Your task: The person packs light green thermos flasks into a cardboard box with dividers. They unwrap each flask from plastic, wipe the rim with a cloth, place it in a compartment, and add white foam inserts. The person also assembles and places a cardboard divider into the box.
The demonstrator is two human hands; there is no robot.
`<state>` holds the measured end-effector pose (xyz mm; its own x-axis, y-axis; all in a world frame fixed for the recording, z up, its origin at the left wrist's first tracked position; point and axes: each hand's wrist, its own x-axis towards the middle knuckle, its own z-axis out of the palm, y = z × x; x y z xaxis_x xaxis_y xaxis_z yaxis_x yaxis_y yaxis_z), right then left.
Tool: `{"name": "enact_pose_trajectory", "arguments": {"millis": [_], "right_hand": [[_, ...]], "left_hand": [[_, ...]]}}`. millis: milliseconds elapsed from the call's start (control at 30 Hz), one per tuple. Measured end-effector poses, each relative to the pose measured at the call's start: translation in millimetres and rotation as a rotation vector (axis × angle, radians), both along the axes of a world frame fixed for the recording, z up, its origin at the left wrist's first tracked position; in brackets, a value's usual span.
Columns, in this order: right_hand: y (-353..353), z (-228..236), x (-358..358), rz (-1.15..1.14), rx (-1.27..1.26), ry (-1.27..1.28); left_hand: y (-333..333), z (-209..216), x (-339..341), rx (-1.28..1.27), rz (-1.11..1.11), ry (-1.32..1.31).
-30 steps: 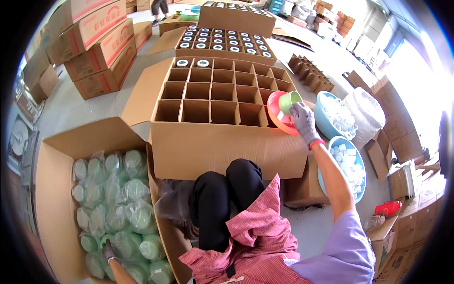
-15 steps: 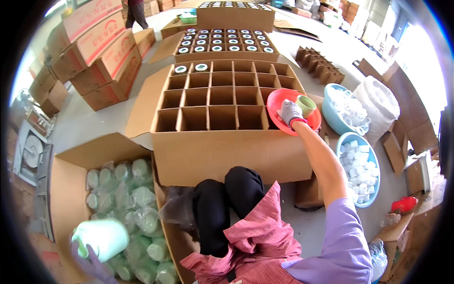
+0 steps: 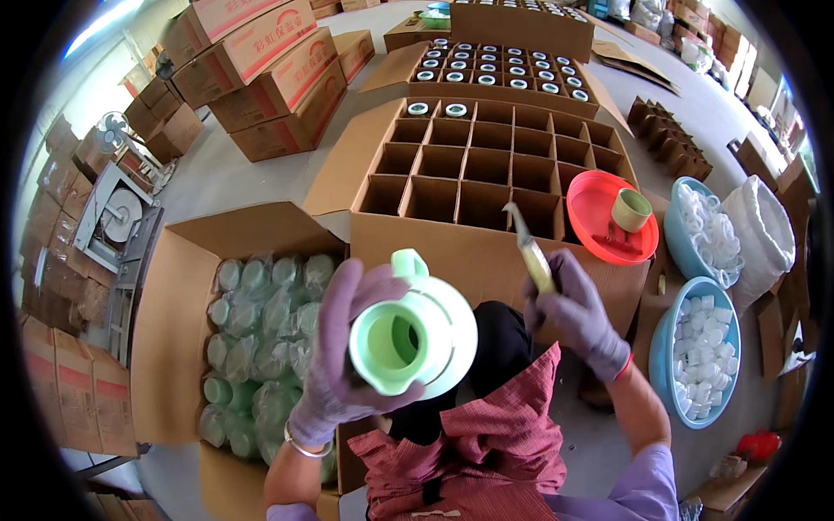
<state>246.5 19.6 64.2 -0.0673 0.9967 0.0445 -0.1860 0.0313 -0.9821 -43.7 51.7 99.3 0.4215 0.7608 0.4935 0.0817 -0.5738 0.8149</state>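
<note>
In front of my lap, my left hand (image 3: 334,339) grips a mint-green jug (image 3: 447,321). Its spout and round mouth face up toward me, with the handle at the far side. The gloved fingers wrap round its left and near side. To the right, my right hand (image 3: 578,308) is closed on the handle of a knife (image 3: 534,260) with a curved, hooked tip pointing up and away. Knife and jug are apart. Beyond the knife, a red plate (image 3: 584,201) rests on the divided carton's near right corner, holding a green cup (image 3: 632,211) and small brown pieces.
The divided cardboard carton (image 3: 486,234) has two white-topped items in its far left cells. An open carton (image 3: 178,347) of plastic-wrapped green jugs stands at left. Blue basins of white caps (image 3: 705,352) and white rings (image 3: 702,230) stand at right, beside a white sack (image 3: 757,234).
My left hand has brought the jug from the left carton to the middle. My right hand has come back from the red plate and now holds the knife. The view has turned left.
</note>
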Motion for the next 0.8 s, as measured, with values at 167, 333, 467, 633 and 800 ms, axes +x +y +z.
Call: {"name": "enact_pose_trajectory", "arguments": {"millis": [167,333,467,633,800], "right_hand": [[-31.4,39.2,-27.8,0.072,0.04,-0.002],[-49.4,42.9,-18.1,0.02,0.36,-0.203],[-70.0,67.9,-6.9,0.105,0.313,-0.549],[-64.5,57.2,-12.5,0.056,0.429,-0.932],[-53.5,47.9,-21.7,-0.144,0.588,-1.508]], "left_hand": [[9.6,23.4,26.2,0.199,-0.046,0.366],[-0.5,47.1,35.8,0.297,-0.12,0.43],[-7.7,54.9,36.5,0.486,0.107,0.488],[-8.4,33.9,46.3,0.589,0.295,0.566],[-15.2,23.8,57.6,0.624,0.372,0.667]]}}
